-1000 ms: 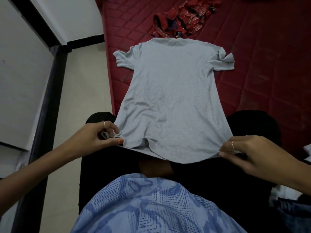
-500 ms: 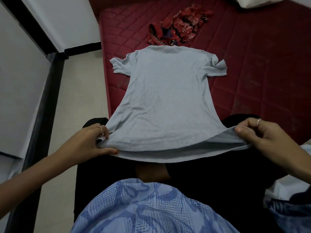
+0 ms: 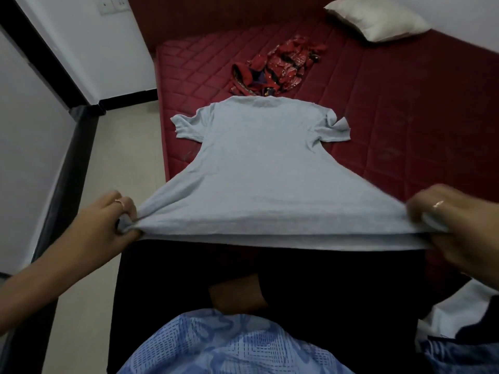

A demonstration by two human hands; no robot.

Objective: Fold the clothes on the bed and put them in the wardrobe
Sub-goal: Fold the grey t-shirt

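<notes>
A light grey T-shirt lies face down on the dark red mattress, collar away from me, both short sleeves spread out. My left hand grips the hem's left corner, bunched in its fingers. At the hem's right corner my right hand pinches the fabric. The hem is lifted off the mattress and stretched taut between both hands, above my black-clad legs.
A crumpled red patterned garment lies beyond the shirt's collar. A white pillow sits at the far right corner. More cloth, white and blue, lies at my right side. The beige floor and a black-trimmed wall run along the left.
Both hands have raised the hem higher and pulled it wider apart, so it is now taut. My view has tilted up, bringing the pillow into sight.
</notes>
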